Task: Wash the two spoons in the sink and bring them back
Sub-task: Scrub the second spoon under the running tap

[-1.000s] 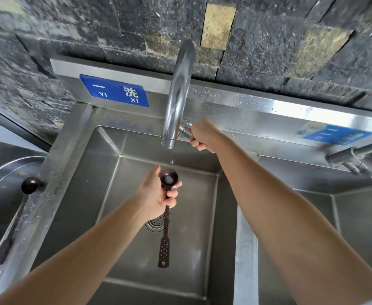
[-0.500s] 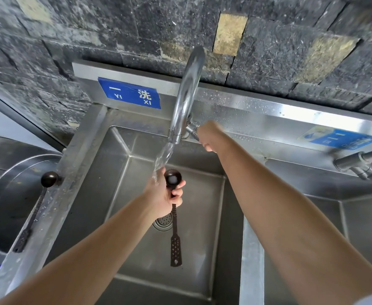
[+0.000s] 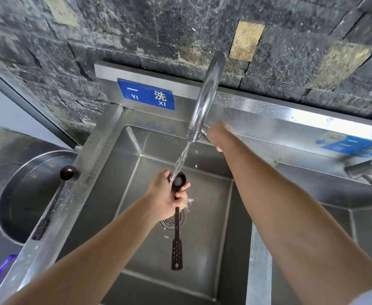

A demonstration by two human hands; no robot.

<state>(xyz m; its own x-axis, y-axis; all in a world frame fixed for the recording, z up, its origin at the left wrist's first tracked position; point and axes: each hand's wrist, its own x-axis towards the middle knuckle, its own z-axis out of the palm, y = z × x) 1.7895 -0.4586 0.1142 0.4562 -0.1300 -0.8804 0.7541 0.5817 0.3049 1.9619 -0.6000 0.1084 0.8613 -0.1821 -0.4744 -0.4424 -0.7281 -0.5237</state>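
Observation:
My left hand [image 3: 166, 198] grips a dark long-handled spoon [image 3: 177, 241] just below its bowl, over the steel sink basin [image 3: 204, 216]. The bowl faces up under the water stream falling from the curved tap [image 3: 207, 95]. The spoon's perforated handle hangs down toward the drain. My right hand [image 3: 219, 134] is closed on the tap's small handle beside the spout. A second dark spoon [image 3: 52, 201] lies on the sink's left rim, its bowl toward the wall.
A round steel bowl [image 3: 11, 194] sits left of the sink. A second basin [image 3: 361, 227] lies to the right behind a steel divider, with another tap [image 3: 367, 170] above it. Blue labels are stuck on the back splash. A dark stone wall rises behind.
Water started flowing from the tap and now pours into the spoon's bowl. My left hand lifted the spoon up under the stream. The view shifted left.

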